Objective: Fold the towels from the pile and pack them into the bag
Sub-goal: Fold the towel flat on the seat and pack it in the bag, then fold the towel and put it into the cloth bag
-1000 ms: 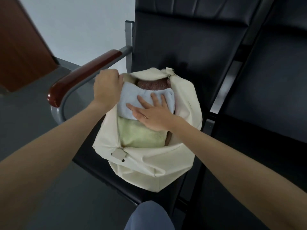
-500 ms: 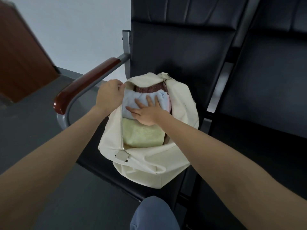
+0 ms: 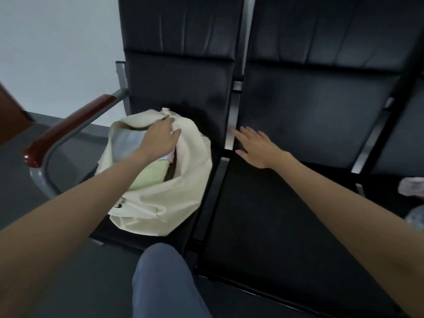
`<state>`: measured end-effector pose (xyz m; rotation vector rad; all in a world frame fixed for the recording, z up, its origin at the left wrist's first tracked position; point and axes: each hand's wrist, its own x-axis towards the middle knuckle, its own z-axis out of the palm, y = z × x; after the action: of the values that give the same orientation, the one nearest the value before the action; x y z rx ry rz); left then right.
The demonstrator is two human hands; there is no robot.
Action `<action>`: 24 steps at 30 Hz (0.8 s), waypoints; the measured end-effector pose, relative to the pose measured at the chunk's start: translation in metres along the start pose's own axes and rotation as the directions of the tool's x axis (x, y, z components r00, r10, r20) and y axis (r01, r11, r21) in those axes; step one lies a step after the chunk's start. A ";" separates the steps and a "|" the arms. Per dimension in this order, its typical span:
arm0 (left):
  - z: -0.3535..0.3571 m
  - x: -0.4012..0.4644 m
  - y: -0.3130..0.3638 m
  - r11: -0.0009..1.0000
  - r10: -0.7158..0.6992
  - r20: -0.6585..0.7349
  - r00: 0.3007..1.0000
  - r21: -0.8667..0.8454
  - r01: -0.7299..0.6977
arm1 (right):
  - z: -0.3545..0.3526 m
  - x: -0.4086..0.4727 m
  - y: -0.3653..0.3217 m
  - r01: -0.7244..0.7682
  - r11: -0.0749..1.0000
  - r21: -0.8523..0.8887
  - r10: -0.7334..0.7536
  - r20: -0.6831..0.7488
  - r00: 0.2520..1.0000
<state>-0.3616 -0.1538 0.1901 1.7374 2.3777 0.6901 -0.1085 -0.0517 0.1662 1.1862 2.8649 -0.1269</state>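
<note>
A cream cloth bag [image 3: 160, 203] sits on the leftmost black seat, its mouth open. Inside it lie a light blue towel [image 3: 127, 143], a pale green towel [image 3: 149, 176] and a sliver of a pink one [image 3: 177, 153]. My left hand [image 3: 159, 138] reaches across the mouth and holds the bag's far rim, fingers curled over the fabric. My right hand [image 3: 255, 146] hovers open with spread fingers over the middle seat [image 3: 275, 214], holding nothing. At the far right edge lie loose towels, a pinkish one [image 3: 411, 185] and a pale one [image 3: 416, 216].
A wood-topped metal armrest [image 3: 68, 129] stands left of the bag. Black seat backs [image 3: 179, 72] rise behind. A metal gap strip [image 3: 230, 134] separates the seats. My knee in blue trousers [image 3: 165, 283] is at the bottom centre.
My right hand has lifted off the blue towel and moved right over the middle seat. My left hand has shifted from the bag's left rim across to its far rim. The view has swung right.
</note>
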 end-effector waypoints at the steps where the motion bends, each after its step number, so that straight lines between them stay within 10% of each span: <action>1: 0.010 -0.005 0.022 1.000 0.012 0.035 0.999 -0.026 -0.011 | 0.001 -0.022 0.023 -0.050 0.999 -0.012 0.050 0.004 0.999; 15: 0.168 -0.069 0.275 0.913 0.407 0.422 0.810 -0.153 -0.379 | 0.071 -0.330 0.251 -0.626 0.780 0.009 0.623 0.083 0.777; 24: 0.257 -0.115 0.388 0.826 0.551 0.557 0.622 -0.257 -0.502 | 0.142 -0.433 0.321 -0.879 0.392 0.270 0.877 0.179 0.446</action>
<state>0.1067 -0.0933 0.1069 2.2115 1.3836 0.1822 0.4251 -0.1430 0.0338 2.5734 1.7908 -0.5637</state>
